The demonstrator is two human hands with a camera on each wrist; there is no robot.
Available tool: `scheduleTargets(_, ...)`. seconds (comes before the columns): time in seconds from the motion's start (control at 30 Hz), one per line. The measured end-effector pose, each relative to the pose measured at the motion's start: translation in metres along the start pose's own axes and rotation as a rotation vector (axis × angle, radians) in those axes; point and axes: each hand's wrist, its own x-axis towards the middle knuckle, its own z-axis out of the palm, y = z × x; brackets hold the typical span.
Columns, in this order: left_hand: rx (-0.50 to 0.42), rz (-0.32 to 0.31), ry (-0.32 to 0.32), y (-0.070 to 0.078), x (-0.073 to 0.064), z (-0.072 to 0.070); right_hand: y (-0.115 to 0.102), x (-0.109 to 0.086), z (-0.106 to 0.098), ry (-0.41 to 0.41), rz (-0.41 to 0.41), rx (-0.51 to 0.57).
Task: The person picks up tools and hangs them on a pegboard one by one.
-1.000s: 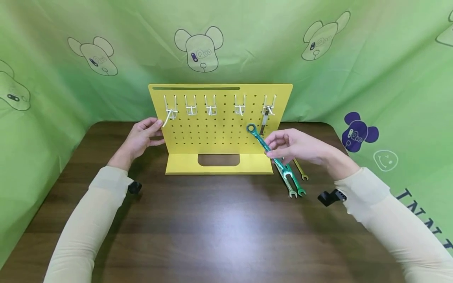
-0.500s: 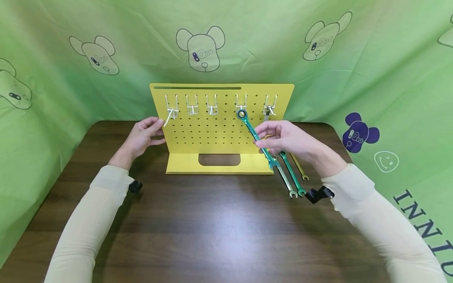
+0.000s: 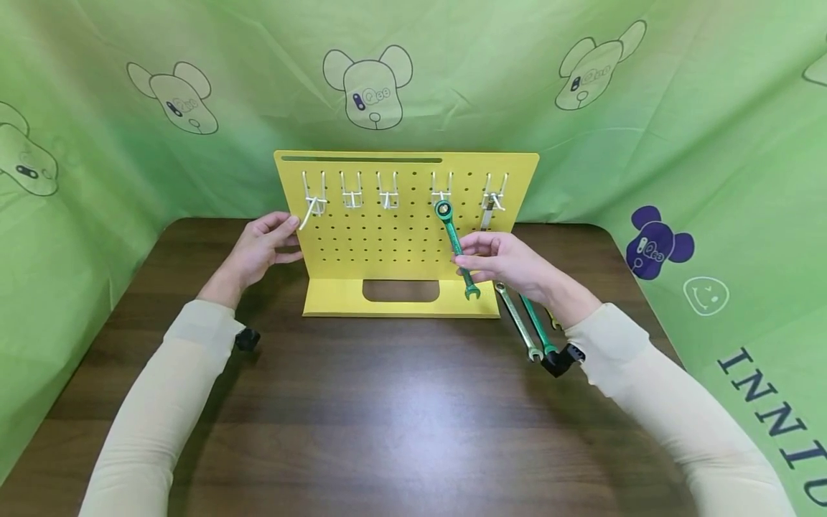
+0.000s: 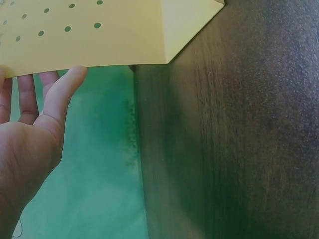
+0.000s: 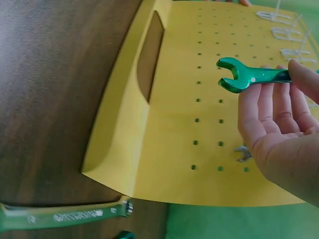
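Note:
In the head view my right hand (image 3: 497,260) pinches a green combination wrench (image 3: 455,240) by its shaft, between thumb and fingers. Its ring end is up, in front of the fourth white hook (image 3: 441,194) from the left; whether the hook's tip passes through the ring, I cannot tell. The right wrist view shows the wrench's open jaw end (image 5: 237,75) standing clear of the board. My left hand (image 3: 261,250) grips the left edge of the yellow pegboard (image 3: 388,251), thumb in front, some fingertips hidden behind it.
A silver wrench (image 3: 487,217) hangs from the rightmost hook. On the table, right of the board, lie a silver wrench (image 3: 519,327), a green wrench (image 3: 535,323) and a yellow one (image 3: 553,321), partly covered by my right arm. Three more hooks line the board's left half.
My right hand has carried the green wrench left and up from beside the board's right side to the fourth hook, turning it more upright. The left hand keeps its place.

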Motion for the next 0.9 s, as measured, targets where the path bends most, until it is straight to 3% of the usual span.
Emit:
scheduleTargets(0.3,-0.012,0.003,0.004,-0.001,-0.001,0.000,0.015,0.016,0.015,0.030,-0.006,-0.008)
scheduleTargets(0.47,-0.007,0.009,0.008,-0.001,-0.001,0.000,0.019,0.027,0.022,0.056,-0.005,0.038)
scheduleTargets(0.9,-0.018,0.010,0.008,-0.001,0.001,-0.001,0.019,0.043,0.024,0.125,0.093,0.126)
